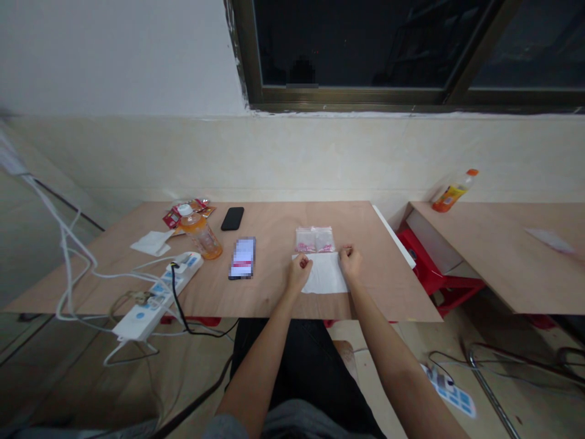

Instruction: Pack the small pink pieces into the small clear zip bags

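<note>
A white sheet of paper or tissue point(325, 274) lies flat on the wooden table point(269, 299) near its front edge. My left hand point(299, 270) rests closed on the sheet's upper left corner. My right hand point(350, 259) is closed on its upper right corner. Just beyond the sheet lie two small clear bags point(314, 239) with pink contents, touching its far edge.
To the left lie a lit phone point(242, 258), a dark phone point(233, 218), an orange bottle point(200, 234), red wrappers point(174, 214), a tissue point(152, 242) and a white power strip point(158, 296) with cables. A second table point(512, 262) at right holds another bottle point(454, 190). Red stools point(434, 268) stand between.
</note>
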Available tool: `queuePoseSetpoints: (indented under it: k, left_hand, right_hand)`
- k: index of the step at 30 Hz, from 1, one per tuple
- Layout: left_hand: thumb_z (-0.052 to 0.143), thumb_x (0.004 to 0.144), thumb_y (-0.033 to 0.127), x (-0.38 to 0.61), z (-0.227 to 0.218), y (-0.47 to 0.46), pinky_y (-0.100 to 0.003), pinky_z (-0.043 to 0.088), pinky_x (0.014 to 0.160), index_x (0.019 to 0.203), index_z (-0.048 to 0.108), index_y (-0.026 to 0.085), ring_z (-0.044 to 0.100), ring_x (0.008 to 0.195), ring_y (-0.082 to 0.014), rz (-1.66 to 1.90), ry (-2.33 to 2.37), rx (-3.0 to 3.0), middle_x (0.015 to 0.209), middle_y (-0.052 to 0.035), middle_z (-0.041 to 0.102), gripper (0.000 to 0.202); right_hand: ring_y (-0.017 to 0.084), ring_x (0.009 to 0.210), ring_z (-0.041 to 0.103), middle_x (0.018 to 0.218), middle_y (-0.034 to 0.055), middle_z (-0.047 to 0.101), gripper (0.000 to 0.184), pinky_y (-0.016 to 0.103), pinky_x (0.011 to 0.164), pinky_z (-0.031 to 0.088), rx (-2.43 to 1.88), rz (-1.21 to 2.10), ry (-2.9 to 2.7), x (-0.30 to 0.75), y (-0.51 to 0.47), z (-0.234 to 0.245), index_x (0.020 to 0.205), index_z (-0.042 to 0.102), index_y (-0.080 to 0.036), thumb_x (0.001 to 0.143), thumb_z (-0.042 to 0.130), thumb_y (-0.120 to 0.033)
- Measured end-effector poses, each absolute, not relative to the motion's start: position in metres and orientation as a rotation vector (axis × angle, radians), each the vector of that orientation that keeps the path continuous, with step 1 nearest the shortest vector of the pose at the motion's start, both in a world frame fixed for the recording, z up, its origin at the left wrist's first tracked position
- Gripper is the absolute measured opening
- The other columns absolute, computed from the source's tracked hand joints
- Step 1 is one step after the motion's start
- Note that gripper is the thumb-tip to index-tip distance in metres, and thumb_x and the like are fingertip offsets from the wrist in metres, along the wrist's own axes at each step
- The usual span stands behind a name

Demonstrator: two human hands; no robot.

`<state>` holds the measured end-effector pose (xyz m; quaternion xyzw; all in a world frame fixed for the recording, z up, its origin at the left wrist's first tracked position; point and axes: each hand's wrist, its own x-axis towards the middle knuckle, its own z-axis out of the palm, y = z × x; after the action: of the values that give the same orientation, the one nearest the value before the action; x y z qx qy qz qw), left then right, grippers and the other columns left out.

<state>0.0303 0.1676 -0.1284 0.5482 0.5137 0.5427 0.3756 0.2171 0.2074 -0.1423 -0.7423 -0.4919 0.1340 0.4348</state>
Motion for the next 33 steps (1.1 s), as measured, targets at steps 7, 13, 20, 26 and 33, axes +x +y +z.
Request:
queuePoseSetpoints:
  k: [7, 13, 20, 26, 33]
  left_hand:
    - [0.055, 0.070, 0.018, 0.0307, -0.1309, 0.1694, -0.023, 0.031, 0.057, 0.059, 0.044, 0.019, 0.042, 0.057, -0.0107, 1.397, 1.319, 1.382, 0.058, 0.0056, 0.042, 0.016]
    - [0.054, 0.070, 0.019, 0.0301, -0.1305, 0.1687, -0.024, 0.031, 0.058, 0.060, 0.045, 0.019, 0.042, 0.057, -0.0111, 1.392, 1.329, 1.408, 0.058, 0.0052, 0.043, 0.014]
    - [0.054, 0.071, 0.019, 0.0299, -0.1284, 0.1667, -0.024, 0.031, 0.057, 0.060, 0.045, 0.019, 0.042, 0.057, -0.0110, 1.388, 1.331, 1.406, 0.058, 0.0051, 0.043, 0.014]
    - [0.054, 0.070, 0.019, 0.0300, -0.1283, 0.1669, -0.024, 0.032, 0.058, 0.060, 0.046, 0.019, 0.043, 0.057, -0.0110, 1.381, 1.349, 1.407, 0.058, 0.0053, 0.043, 0.013]
    - [0.054, 0.070, 0.017, 0.0305, -0.1259, 0.1663, -0.023, 0.032, 0.058, 0.058, 0.046, 0.019, 0.043, 0.057, -0.0112, 1.369, 1.377, 1.397, 0.057, 0.0050, 0.043, 0.015]
  right_hand:
    - [0.019, 0.063, 0.057, 0.074, 0.0079, 0.067, 0.034, 0.025, 0.057, 0.035, -1.844, 0.352, -1.229, 0.2175, 0.2079, -0.1437, 0.097, 0.067, -0.016, 0.077, 0.043, -0.030]
    - [0.019, 0.063, 0.056, 0.072, 0.0078, 0.067, 0.036, 0.025, 0.057, 0.033, -1.885, 0.362, -1.224, 0.2174, 0.2073, -0.1420, 0.099, 0.067, -0.015, 0.078, 0.042, -0.031]
    - [0.020, 0.065, 0.058, 0.074, 0.0080, 0.067, 0.036, 0.026, 0.059, 0.034, -1.878, 0.361, -1.237, 0.2171, 0.2070, -0.1410, 0.098, 0.067, -0.015, 0.078, 0.042, -0.031]
    - [0.020, 0.064, 0.057, 0.074, 0.0080, 0.067, 0.035, 0.026, 0.058, 0.034, -1.876, 0.351, -1.245, 0.2172, 0.2074, -0.1416, 0.097, 0.067, -0.014, 0.078, 0.042, -0.031]
    - [0.020, 0.065, 0.057, 0.073, 0.0077, 0.067, 0.036, 0.025, 0.059, 0.035, -1.878, 0.348, -1.238, 0.2170, 0.2070, -0.1417, 0.098, 0.068, -0.015, 0.077, 0.042, -0.030]
